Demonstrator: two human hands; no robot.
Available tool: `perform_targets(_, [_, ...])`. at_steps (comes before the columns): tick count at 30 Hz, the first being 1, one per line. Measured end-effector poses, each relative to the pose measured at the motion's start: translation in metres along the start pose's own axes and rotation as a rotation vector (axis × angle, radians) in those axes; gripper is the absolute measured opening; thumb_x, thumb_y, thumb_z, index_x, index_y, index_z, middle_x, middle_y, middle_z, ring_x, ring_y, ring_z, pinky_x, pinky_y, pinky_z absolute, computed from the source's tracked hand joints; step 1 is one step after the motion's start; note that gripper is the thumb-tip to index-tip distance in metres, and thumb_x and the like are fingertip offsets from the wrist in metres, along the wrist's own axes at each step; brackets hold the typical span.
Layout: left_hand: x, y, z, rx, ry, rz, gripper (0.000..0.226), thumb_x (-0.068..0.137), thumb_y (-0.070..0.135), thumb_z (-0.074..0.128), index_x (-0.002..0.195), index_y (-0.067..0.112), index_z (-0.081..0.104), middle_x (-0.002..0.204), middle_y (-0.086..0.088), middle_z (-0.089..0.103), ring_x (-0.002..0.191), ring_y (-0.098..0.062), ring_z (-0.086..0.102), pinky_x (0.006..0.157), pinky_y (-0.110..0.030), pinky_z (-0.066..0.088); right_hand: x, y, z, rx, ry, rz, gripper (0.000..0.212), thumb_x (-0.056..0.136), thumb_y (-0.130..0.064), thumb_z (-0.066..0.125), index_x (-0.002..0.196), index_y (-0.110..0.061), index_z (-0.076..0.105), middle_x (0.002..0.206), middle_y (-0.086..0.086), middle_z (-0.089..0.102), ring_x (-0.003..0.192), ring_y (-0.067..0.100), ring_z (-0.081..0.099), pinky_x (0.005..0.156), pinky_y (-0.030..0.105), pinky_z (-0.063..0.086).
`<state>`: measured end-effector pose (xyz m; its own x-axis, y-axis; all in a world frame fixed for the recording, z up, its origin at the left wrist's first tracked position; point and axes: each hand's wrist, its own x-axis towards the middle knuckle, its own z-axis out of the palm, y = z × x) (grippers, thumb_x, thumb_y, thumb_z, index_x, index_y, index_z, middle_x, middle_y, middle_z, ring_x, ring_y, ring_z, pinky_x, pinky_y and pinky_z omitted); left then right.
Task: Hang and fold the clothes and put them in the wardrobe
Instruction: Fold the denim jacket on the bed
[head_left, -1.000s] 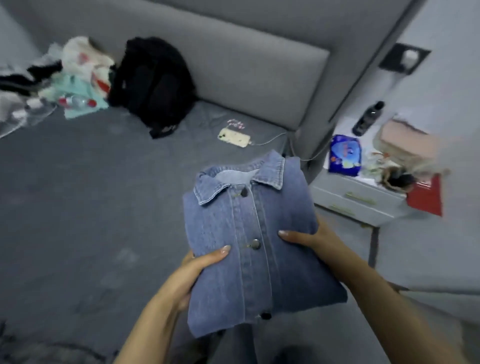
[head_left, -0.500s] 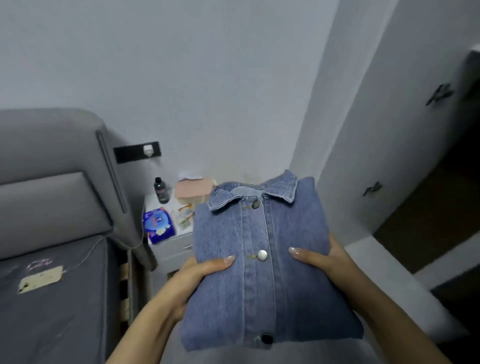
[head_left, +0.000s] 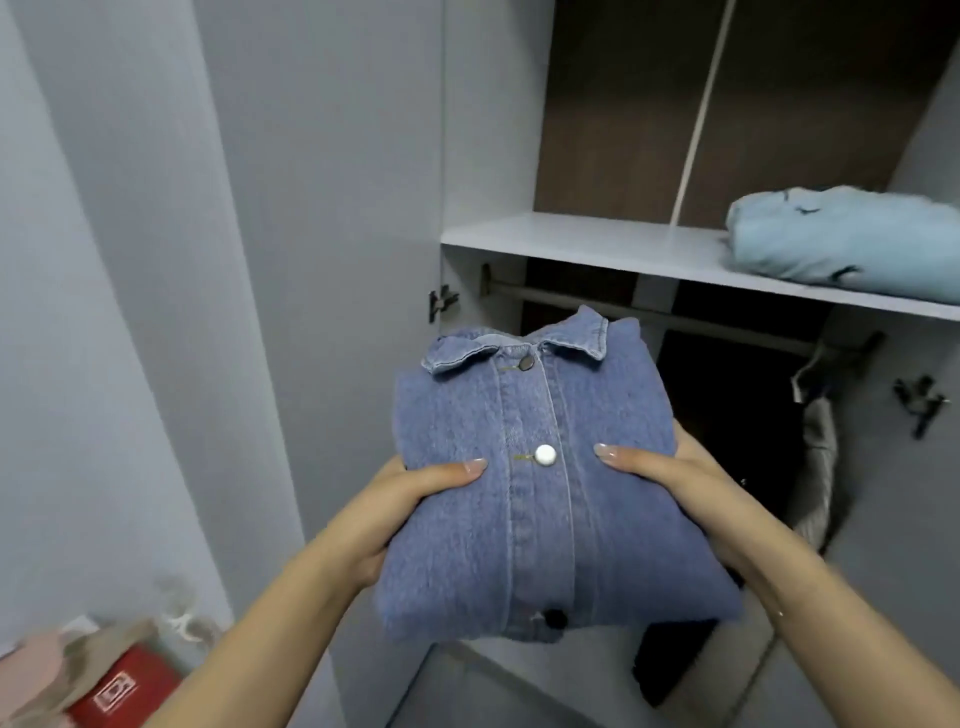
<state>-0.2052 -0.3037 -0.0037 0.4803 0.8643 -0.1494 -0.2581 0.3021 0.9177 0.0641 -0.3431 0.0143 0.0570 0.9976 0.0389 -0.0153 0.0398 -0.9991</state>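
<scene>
Facing the open wardrobe (head_left: 447, 156) now, where half a second ago bed and nightstand filled the view.
My left hand (head_left: 384, 512) and right hand (head_left: 691, 486) grip the folded denim shirt (head_left: 540, 499), thumbs on top, below the white shelf (head_left: 597, 241) carrying a folded light-blue garment (head_left: 841, 236); I judge placing comes next.

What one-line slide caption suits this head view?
Both hands, left hand and right hand, hold a folded denim shirt before the open wardrobe's white shelf.
</scene>
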Motion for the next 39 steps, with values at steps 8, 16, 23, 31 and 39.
perform_targets(8, [0.119,0.108,0.048,0.087,-0.298,0.108,0.049,0.074,0.016,0.080,0.119,0.007,0.066,0.117,-0.018,0.068,0.103,-0.037,0.068,0.073,-0.043,0.058,0.056,-0.096,-0.046,-0.014,0.200,-0.181,0.061,0.069,-0.019,0.081,0.125,-0.019,0.055,0.110,0.005,0.073,0.096,0.025,0.072,0.067,0.030,0.058])
perform_targets(16, [0.231,0.201,0.161,0.253,-0.509,0.152,0.030,0.066,0.020,0.074,0.094,0.010,0.079,0.095,-0.012,0.075,0.080,-0.025,0.074,0.057,-0.029,0.058,0.105,-0.192,-0.136,-0.081,0.375,-0.269,0.044,0.081,-0.019,0.076,0.121,-0.014,0.058,0.107,0.008,0.073,0.093,0.026,0.072,0.070,0.033,0.059])
perform_targets(23, [0.346,0.257,0.283,0.256,-0.526,0.214,0.049,0.063,0.025,0.081,0.109,0.011,0.069,0.094,-0.014,0.075,0.080,-0.031,0.074,0.059,-0.039,0.058,0.168,-0.286,-0.267,-0.212,0.410,-0.174,0.038,0.071,-0.030,0.079,0.104,-0.013,0.069,0.092,0.008,0.076,0.079,0.024,0.074,0.060,0.032,0.058])
perform_targets(31, [0.459,0.201,0.360,0.353,-0.482,0.136,0.044,0.100,0.007,0.047,0.061,0.006,0.067,0.051,-0.005,0.066,0.062,-0.026,0.063,0.055,-0.017,0.051,0.226,-0.280,-0.375,-0.648,0.656,0.317,0.033,0.089,-0.025,0.063,0.111,-0.001,0.063,0.093,0.006,0.073,0.093,0.024,0.061,0.074,0.028,0.042])
perform_targets(39, [0.469,0.192,0.363,0.337,-0.489,0.005,0.043,0.097,0.023,0.055,0.061,0.003,0.068,0.055,-0.007,0.067,0.058,-0.022,0.064,0.063,-0.030,0.049,0.224,-0.287,-0.362,-1.115,0.778,0.414,0.045,0.102,-0.031,0.046,0.139,-0.006,0.047,0.146,0.009,0.046,0.131,0.024,0.046,0.087,0.024,0.033])
